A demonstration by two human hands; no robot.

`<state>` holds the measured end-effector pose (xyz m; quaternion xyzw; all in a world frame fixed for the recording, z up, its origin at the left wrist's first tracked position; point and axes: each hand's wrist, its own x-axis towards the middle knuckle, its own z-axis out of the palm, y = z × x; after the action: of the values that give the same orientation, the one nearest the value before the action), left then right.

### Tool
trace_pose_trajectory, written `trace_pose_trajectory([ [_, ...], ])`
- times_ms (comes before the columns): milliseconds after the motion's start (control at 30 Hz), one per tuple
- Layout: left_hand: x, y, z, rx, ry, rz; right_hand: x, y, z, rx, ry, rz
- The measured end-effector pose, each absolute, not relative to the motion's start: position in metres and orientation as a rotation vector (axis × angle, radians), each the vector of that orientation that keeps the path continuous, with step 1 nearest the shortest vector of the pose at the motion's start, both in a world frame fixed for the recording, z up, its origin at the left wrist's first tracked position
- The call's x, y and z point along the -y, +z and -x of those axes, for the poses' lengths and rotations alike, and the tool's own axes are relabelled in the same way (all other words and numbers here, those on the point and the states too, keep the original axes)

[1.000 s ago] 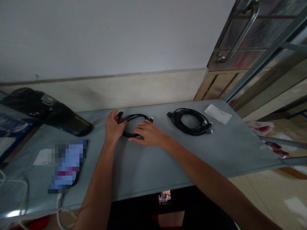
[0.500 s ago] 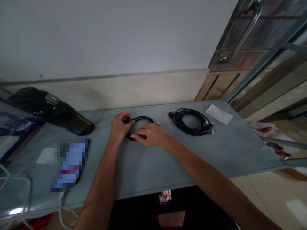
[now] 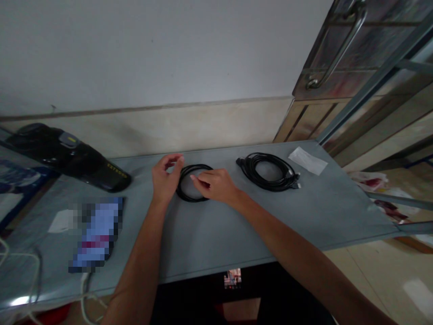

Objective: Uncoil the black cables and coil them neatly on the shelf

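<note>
A long grey-blue metal tabletop (image 3: 209,243) runs along the wall, its surface dull and slightly scuffed. Near the middle sits a small coil of black cable (image 3: 192,200), and just to its right lies a larger, thicker coil of black cable (image 3: 250,169), the two close but not touching. Beyond that, toward the far corner, is a white paper slip (image 3: 307,161). Over on the left rests a bulky black device (image 3: 61,155) with yellow lettering, and in front of it a blurred, pixelated packet (image 3: 96,234) lies beside a white paper scrap (image 3: 61,221). A thin white cord (image 3: 20,255) trails across the near left corner.
</note>
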<state>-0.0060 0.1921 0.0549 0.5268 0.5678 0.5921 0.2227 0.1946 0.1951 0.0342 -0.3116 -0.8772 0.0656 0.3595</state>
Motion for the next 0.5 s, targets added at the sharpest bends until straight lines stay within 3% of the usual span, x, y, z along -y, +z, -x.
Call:
trace_pose_trajectory([
  [200, -0.1965, 0.0561, 0.0111, -1.477, 1.923, -1.086, -0.1941, 0.0367, -0.1961, 2.204, 0.168, 0.826],
  [500, -0.1994, 0.0549, 0.0159, -1.354, 1.98, -0.916, -0.1949, 0.031, -0.1947, 2.229, 0.166, 0.808],
])
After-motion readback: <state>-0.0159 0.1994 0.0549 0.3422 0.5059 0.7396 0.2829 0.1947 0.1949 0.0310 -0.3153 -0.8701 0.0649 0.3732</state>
